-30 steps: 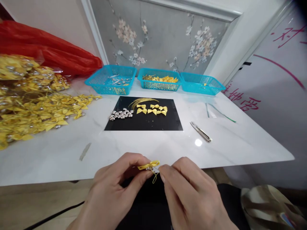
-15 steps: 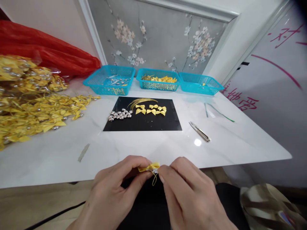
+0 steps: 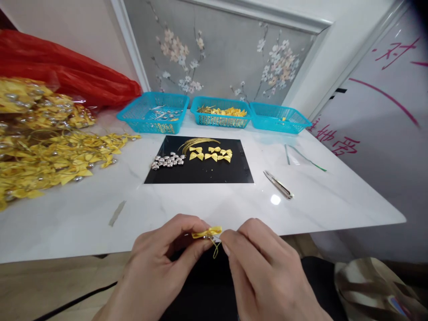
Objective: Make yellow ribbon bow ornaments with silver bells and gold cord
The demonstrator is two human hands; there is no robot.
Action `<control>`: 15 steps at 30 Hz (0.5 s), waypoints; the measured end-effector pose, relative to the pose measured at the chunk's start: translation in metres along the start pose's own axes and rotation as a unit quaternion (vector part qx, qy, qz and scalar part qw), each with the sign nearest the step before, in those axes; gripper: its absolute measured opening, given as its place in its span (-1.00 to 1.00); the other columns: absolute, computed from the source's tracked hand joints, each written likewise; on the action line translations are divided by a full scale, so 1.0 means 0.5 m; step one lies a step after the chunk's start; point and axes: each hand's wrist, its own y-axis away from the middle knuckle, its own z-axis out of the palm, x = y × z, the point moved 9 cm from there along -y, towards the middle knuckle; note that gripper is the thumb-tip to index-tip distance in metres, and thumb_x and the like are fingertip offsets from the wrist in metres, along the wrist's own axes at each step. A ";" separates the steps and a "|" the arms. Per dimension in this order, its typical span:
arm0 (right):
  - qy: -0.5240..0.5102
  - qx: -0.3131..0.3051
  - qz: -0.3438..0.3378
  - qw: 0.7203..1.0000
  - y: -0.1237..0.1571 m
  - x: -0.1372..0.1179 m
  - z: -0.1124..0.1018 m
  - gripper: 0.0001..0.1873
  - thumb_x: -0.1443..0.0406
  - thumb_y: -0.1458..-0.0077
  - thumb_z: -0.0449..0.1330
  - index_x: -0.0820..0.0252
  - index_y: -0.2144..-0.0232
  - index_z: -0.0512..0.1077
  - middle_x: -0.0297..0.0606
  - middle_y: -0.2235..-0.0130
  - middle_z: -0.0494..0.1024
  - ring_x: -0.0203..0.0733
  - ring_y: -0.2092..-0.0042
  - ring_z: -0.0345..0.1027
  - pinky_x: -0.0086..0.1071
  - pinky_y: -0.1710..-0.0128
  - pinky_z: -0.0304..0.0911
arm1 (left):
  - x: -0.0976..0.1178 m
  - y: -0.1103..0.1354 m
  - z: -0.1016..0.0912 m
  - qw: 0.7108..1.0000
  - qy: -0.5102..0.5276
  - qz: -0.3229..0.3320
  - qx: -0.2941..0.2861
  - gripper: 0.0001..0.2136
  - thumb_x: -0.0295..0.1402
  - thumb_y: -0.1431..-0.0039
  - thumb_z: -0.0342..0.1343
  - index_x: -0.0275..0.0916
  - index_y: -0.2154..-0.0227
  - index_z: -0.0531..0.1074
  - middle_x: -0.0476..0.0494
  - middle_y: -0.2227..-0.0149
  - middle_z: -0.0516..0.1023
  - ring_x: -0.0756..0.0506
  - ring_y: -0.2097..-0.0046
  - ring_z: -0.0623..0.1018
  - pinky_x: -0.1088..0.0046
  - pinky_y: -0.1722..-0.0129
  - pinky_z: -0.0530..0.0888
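Observation:
Between the thumb and fingers of my left hand [image 3: 167,258] is a small yellow ribbon bow [image 3: 207,232], just in front of the table's near edge. A silvery bead [image 3: 207,237] shows under the bow, partly covered by my thumb. From it hangs a thin yellow cord loop [image 3: 216,250]. My right hand [image 3: 264,263] is closed in a pinch close to the bow's right end; what its fingertips grip is too small and hidden to make out. Beyond the hands, a black mat [image 3: 197,174] bears silver heart-shaped beads [image 3: 169,159], yellow bows [image 3: 211,156] and gold cords [image 3: 197,142].
Thread snips [image 3: 278,184] lie right of the mat. Three blue baskets [image 3: 220,119] line the back. Finished-looking yellow bows with beads [image 3: 63,156] are heaped at left, beside red plastic [image 3: 67,67]. A grey strip [image 3: 117,213] and a clear bag [image 3: 293,156] lie on the table.
The bow has tilted in my left fingers, so its face now shows less and the bead beneath shows more. My right hand has barely moved.

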 end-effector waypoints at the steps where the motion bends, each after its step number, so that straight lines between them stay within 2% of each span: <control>1: 0.001 -0.002 0.001 1.000 -0.001 0.000 0.000 -0.75 0.51 -0.20 0.01 0.27 0.36 0.47 -0.27 0.47 0.27 -0.25 0.49 0.06 -0.37 0.49 0.05 | -0.001 0.000 -0.001 1.000 0.000 0.000 0.001 -0.93 -0.37 -0.11 0.23 -0.01 0.37 0.54 0.19 0.44 0.69 0.03 0.44 0.67 0.69 0.43 0.55; 15: 0.009 -0.009 -0.011 1.000 -0.002 0.000 -0.002 -0.77 0.53 -0.16 0.01 0.29 0.38 0.45 -0.27 0.47 0.26 -0.26 0.49 0.07 -0.37 0.51 0.03 | 0.008 0.002 0.006 1.000 -0.015 0.020 -0.014 -0.90 -0.40 -0.15 0.20 -0.01 0.35 0.54 0.21 0.42 0.68 0.03 0.42 0.66 0.65 0.40 0.55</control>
